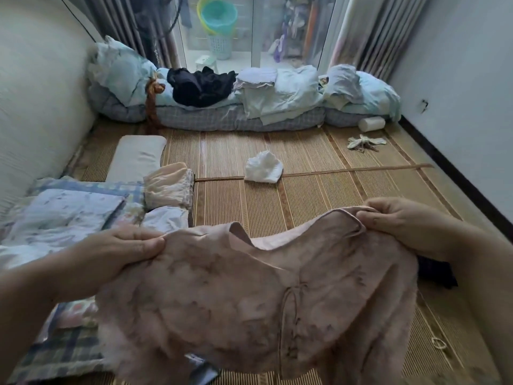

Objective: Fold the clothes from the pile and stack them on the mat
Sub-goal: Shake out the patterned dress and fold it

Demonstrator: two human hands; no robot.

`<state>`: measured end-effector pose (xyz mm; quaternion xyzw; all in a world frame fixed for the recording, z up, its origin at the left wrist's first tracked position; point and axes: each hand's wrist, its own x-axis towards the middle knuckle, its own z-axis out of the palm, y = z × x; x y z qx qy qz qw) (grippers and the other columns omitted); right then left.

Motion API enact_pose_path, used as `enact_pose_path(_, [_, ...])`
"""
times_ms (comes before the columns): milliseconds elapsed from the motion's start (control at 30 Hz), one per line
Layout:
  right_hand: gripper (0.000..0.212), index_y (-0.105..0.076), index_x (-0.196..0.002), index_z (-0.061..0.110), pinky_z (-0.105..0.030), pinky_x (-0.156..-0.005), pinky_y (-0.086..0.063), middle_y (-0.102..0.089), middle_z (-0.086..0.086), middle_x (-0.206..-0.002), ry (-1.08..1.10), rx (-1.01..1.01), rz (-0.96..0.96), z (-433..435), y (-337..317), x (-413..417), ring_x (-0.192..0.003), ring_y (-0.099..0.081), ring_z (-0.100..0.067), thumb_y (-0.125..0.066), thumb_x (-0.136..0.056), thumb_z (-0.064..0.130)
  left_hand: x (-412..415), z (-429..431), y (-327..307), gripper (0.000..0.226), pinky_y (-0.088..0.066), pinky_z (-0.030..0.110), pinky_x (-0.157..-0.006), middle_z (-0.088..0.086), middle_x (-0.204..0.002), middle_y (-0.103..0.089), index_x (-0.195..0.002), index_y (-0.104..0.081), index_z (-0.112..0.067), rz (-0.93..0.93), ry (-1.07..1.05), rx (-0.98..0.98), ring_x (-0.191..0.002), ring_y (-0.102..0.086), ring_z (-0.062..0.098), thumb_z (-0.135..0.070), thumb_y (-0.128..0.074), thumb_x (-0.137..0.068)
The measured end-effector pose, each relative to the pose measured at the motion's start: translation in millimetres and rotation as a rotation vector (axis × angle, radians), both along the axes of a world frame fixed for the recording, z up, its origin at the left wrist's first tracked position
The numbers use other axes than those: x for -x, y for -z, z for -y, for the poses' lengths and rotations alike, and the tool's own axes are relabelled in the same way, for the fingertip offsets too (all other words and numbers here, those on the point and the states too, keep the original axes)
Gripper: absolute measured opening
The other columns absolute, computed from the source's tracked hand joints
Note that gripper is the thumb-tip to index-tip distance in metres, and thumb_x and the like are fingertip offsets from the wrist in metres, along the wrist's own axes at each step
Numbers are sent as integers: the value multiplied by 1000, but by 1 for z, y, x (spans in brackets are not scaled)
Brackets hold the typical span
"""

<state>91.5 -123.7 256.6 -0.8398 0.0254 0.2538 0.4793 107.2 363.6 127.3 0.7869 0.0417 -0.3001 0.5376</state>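
Holding pink top (258, 295) up over mat (319, 195): my left hand (122, 251) and right hand (408, 226) pinching shoulders, well apart, letting it hang flat for folding. Folded clothes (169, 187) waiting at left.

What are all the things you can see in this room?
pink top: one, pink, held up in front
mat: one, tan, covering the floor
white cloth: one, white, crumpled mid-mat
folded clothes: one bundle, cream, left of the mat
pillow: one, cream, far left
black clothes: one heap, black, on far bedding
bedding: one row, pale blue, by the window
buckets: a stack, green and yellow, behind the glass
left hand: pinches the top's left shoulder
right hand: pinches its right shoulder
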Motion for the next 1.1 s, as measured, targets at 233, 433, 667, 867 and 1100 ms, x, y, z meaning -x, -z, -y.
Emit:
enact_pose_path(233, [26,-64,-80,11,-38,-69,-47,-66,-9,-80,-5,327,46,-6,150,-74,-78,-61,-21,-59,-92,33,-34,94,23,37,-54,26,-63,3,-73,-75,-69,-79,-27,-30,-134,-10,-68,-70,12,-19,-52,-92])
enact_pose_path(433, [24,-56,-78,19,-33,-59,-34,-60,2,-75,19,528,113,-9,277,-136,-76,-56,-20,-55,-92,39,-99,116,144,39,-35,17,-59,6,-71,-65,-88,-66,3,84,-128,-423,-73,-59,19,-27,-44,-101])
enact_pose_path(667, [27,-46,-80,21,-37,-64,-46,-59,-4,-76,57,689,278,-19,393,-222,-74,-55,-27,-41,-97,40,-198,114,274,26,-41,32,-71,6,-87,-67,-88,-65,-23,243,-178,-645,-90,-61,26,-32,-44,-100])
enact_pose_path(867, [25,-50,-92,17,-36,-68,-39,-62,-14,-96,162,830,339,-29,483,-276,-81,-53,-32,-36,-99,36,-265,113,366,33,-41,34,-73,18,-99,-68,-93,-68,-11,377,-213,-835,-98,-61,35,-32,-43,-100])
enact_pose_path(1100, [54,-39,-143,22,-49,-112,-27,-39,-8,-148,212,660,507,-42,545,-250,-136,-35,-28,-41,-94,45,-255,152,410,56,-16,50,-114,11,-156,-25,-146,-35,-30,515,-239,-937,-143,-18,32,-47,-47,-94])
